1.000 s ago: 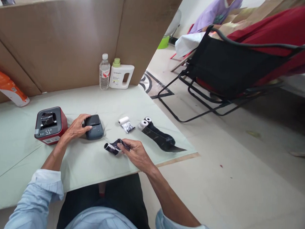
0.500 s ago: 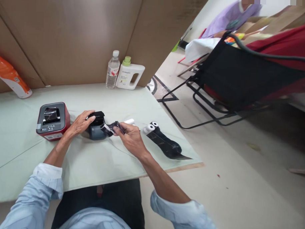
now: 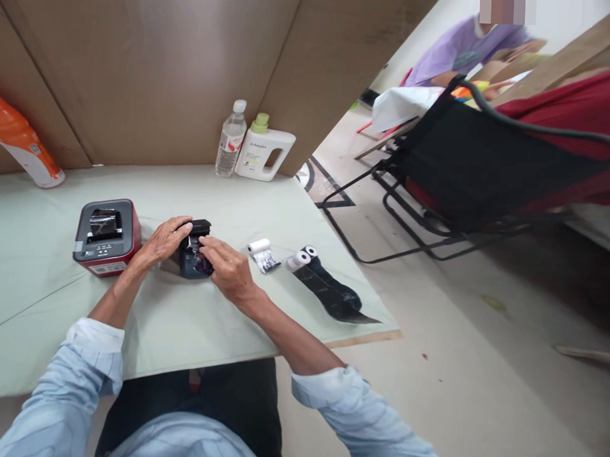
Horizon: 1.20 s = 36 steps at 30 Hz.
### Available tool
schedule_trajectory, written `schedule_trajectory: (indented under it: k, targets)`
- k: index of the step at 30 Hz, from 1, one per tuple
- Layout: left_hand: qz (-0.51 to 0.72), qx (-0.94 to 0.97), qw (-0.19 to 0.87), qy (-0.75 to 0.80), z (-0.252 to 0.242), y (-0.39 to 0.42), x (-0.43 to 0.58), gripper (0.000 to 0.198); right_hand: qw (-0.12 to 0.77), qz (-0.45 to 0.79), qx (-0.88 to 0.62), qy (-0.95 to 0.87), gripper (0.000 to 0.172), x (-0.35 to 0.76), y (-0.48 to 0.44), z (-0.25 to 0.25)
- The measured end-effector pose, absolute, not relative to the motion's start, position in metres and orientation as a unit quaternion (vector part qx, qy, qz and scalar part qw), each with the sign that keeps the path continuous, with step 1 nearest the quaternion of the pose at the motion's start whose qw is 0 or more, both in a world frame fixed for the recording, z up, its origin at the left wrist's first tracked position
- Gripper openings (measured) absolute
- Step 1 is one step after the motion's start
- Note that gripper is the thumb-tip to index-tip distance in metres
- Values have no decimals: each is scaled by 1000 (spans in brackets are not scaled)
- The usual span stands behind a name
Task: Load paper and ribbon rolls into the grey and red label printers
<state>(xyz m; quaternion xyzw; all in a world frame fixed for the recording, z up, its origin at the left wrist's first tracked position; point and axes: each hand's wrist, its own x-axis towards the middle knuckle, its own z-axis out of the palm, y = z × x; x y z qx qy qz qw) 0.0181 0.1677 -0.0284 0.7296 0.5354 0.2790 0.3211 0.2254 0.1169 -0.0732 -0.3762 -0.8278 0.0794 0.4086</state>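
Observation:
A small dark label printer (image 3: 187, 267) stands on the table with its black lid (image 3: 201, 225) raised. My left hand (image 3: 165, 242) grips the printer at its left side, the fingers by the lid. My right hand (image 3: 229, 271) is at the printer's right side, its fingers closed on a dark shiny strip (image 3: 200, 261) held over the opening. The far end of the strip is partly hidden by my fingers. To the right lies a white roll (image 3: 258, 245) with a printed strip (image 3: 266, 261) hanging out of it.
A red and black printer (image 3: 107, 235) stands at left. Two white rolls (image 3: 300, 259) lie by a long black ribbon (image 3: 327, 289) near the table's right edge. Behind are a water bottle (image 3: 230, 142), a white jug (image 3: 261, 154) and an orange bottle (image 3: 30, 149). A folding chair (image 3: 468, 154) and a person (image 3: 451, 50) are beyond.
My right hand has moved left, bringing the dark strip onto the printer's opening. The white roll with its printed strip has come into fuller view. My left hand stays at the printer.

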Motion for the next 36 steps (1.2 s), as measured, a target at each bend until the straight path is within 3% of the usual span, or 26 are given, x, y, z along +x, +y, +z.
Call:
schedule_trajectory:
  k: [10,18,25,28,33,36]
  targets:
    - [279,732,320,532,-26,166,18,57,352,-83,-323,-875,34,226,136,-78]
    - [285,734,317,528,-29,167,18,55,278,-78,-325,-901,30,226,133,-61]
    - [284,732,320,531,-25,163,19,57,136,-29,-361,-922,19,213,132,-44]
    - [283,732,322,530,-26,163,18,56,157,-27,-352,-922,15,216,126,-48]
    - [286,743,309,521,-32,161,15,54,292,-36,-343,-892,33,223,107,-75]
    - [275,762,302,502,-34,156,12,55,328,-33,-338,-881,39,225,99,-87]
